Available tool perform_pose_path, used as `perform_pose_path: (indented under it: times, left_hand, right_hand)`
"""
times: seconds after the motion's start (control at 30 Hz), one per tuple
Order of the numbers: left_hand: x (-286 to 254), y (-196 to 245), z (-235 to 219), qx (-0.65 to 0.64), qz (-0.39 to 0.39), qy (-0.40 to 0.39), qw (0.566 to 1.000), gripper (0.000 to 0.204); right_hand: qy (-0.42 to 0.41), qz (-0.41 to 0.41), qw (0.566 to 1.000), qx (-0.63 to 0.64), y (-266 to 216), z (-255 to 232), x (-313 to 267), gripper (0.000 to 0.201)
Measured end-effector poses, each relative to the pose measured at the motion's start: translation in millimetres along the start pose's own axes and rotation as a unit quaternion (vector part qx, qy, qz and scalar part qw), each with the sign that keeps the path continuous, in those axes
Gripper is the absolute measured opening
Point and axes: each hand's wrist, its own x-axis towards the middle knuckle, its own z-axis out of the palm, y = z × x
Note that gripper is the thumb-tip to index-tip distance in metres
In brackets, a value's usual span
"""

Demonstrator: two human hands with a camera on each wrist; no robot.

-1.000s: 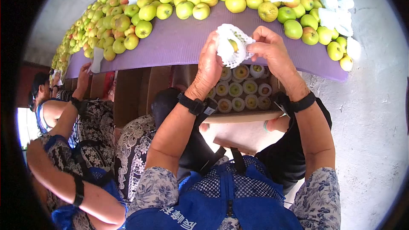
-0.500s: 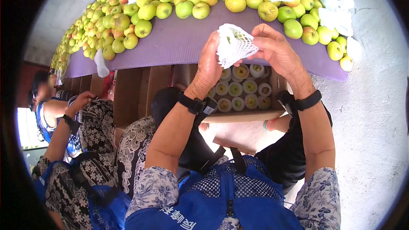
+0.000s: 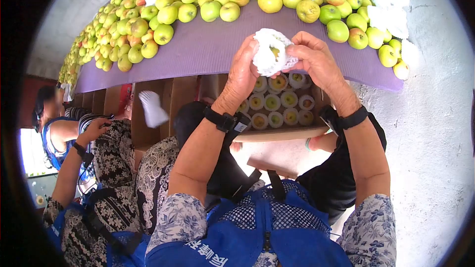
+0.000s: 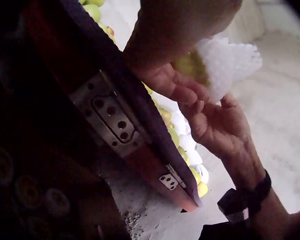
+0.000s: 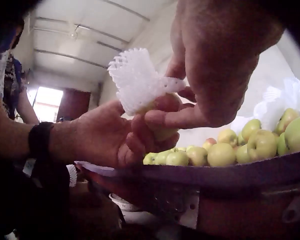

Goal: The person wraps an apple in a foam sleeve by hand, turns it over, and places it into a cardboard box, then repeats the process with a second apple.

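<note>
In the head view the left hand (image 3: 242, 64) grips an apple partly covered by a white foam net (image 3: 269, 52), above the near edge of the purple-covered table (image 3: 213, 44). The right hand (image 3: 316, 59) pinches the net's edge from the other side. In the right wrist view the net (image 5: 140, 80) covers one end of the apple (image 5: 165, 107), whose yellow-red lower part shows between the fingers. The left wrist view shows the apple's yellow skin (image 4: 190, 67) beside the white net (image 4: 225, 65).
Many apples (image 3: 168, 15) lie along the table's far side, with loose foam nets (image 3: 388, 20) at the right. Below the table edge stands a carton (image 3: 292, 133) of netted apples. Other people (image 3: 94, 131) sit at the left; a white net (image 3: 152, 109) is beside them, above open boxes.
The right hand's fingers have shifted over the net, which is bunched closer round the apple. At the left, a neighbour's arm has lowered, and a net has moved from the table edge down over the boxes.
</note>
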Motion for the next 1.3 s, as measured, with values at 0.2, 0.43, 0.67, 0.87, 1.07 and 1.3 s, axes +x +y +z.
perform_pose_path:
  times: [0.2,0.43,0.67,0.87,1.07,1.3]
  left_hand:
    - [2,-6,1,0.014,0.038,0.03,0.999,0.05]
    - [0,-8,2,-0.03,0.002,0.014,0.999,0.06]
    - [-4,-1,-2,0.058,-0.025,0.02,0.998,0.06]
    - [-2,2,-2,0.017,-0.019,0.052,0.998,0.053]
    - [-3,3,-6,0.031,-0.032,0.07,0.997,0.055]
    - [0,2,-14,-0.08,-0.119,0.039,0.989,0.06]
  right_hand:
    - [0.038,-0.013,0.999,-0.022,4,5,-2,0.014]
    - [0.113,-0.023,0.989,-0.096,2,14,-7,0.023]
    - [0.071,-0.031,0.992,-0.098,5,16,-7,0.023]
    - [0.027,-0.045,0.998,-0.022,13,11,-1,0.02]
    - [0.018,-0.046,0.999,-0.015,31,4,10,0.023]
    - [0.059,-0.098,0.987,-0.112,24,28,1,0.034]
